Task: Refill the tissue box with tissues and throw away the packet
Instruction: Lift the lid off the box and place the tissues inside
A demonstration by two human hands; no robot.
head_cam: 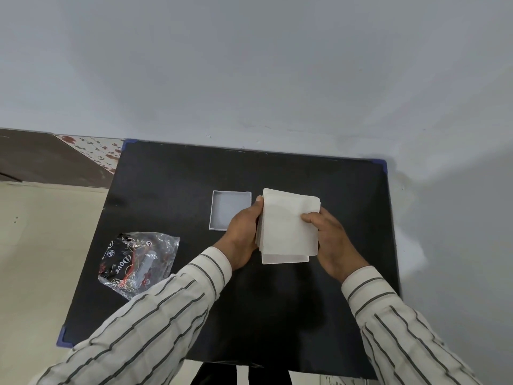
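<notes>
Two striped sleeves (155, 309) reach in from the bottom edge over a black table (172, 184). The left hand (241, 237) and the right hand (330, 237) hold a white stack of tissues (288, 223) between them, just above the table. The left fingers wrap the stack's left edge with the thumb tip at its upper corner; the right thumb lies on top while the other right fingers curl round the right edge. Both hands are closed snugly on the stack, probably to keep the loose sheets squared so they go in as one block.

Under the stack's near edge a white slab (286, 258) shows. It may be the box body or the lowest tissues; I cannot tell which.

Just left of the stack, partly behind the left hand, lies a shallow grey tray (231, 198), open side up and empty. It looks like the lid or half of the tissue box, set aside to leave the opening free.

The packet (138, 259), crumpled clear and black plastic, lies well apart at the table's left, near the left sleeve. It looks emptied, and it is not yet thrown away.

The step in hand seems to be seating the tissues in the box.
</notes>
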